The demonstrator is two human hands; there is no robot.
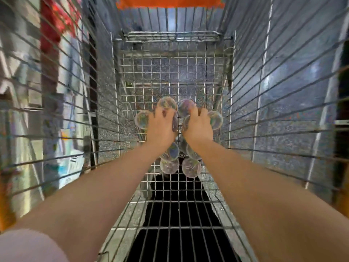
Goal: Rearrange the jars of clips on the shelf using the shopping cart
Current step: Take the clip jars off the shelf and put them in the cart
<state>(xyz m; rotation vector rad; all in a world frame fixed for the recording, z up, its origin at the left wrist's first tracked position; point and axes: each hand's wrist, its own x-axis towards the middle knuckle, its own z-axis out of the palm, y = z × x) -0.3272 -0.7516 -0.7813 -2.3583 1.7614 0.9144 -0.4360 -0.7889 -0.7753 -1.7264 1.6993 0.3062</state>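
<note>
while the left hand (160, 127) and right hand (198, 126) curl over clear round plastic jars of coloured clips (167, 103) on the floor of the silver wire shopping cart (170, 70) (more jars lie at 6 o'clock of the hands), the shelving seems wholly ahead.

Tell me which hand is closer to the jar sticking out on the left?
Left. The left hand lies right beside that jar, just to its right. The right hand is farther right, beyond the left hand, on other jars.
</note>
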